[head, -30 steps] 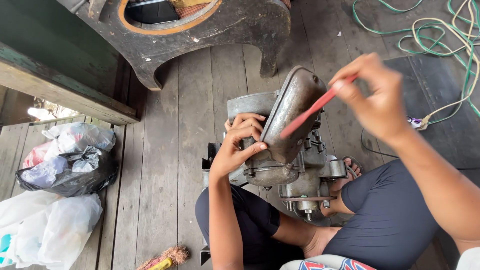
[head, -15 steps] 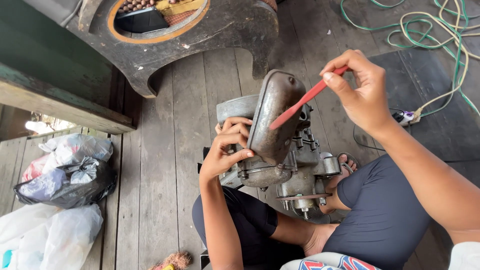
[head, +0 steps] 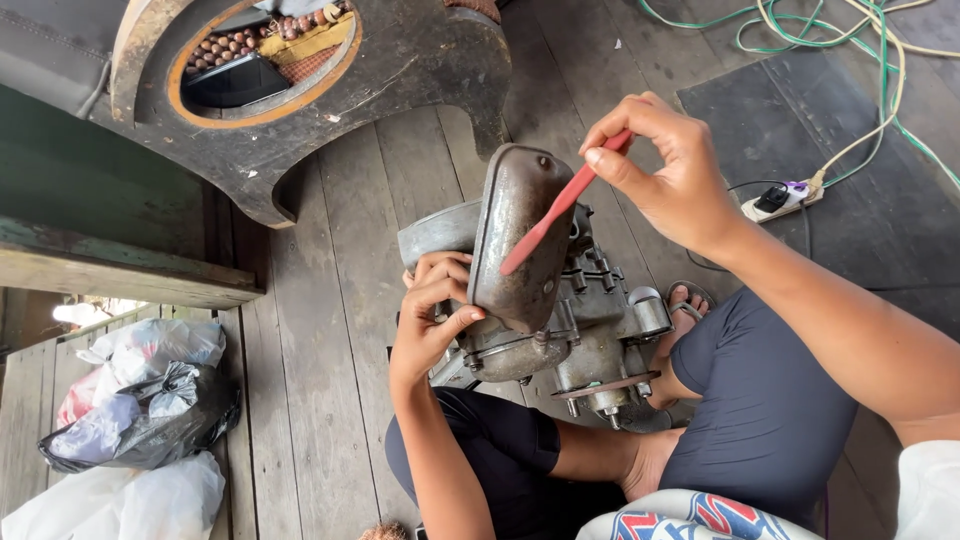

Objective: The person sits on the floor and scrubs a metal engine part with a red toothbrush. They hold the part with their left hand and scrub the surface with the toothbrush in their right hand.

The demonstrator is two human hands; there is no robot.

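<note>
We brush a small engine propped between our knees.

The grey engine block (head: 570,320) stands on the plank floor (head: 320,350) between our legs, its rounded rusty cover (head: 520,235) turned up toward us, long axis running away from us. Our left hand (head: 430,320) is clamped on the cover's lower left edge, steadying it. Our right hand (head: 665,165), above and to the right, pinches a red brush handle (head: 555,215) between thumb and fingers; the handle slants down-left, its tip on the cover's face. Plastic bags (head: 140,400) lie well apart at left, a power strip (head: 785,198) and cords at right.
</note>
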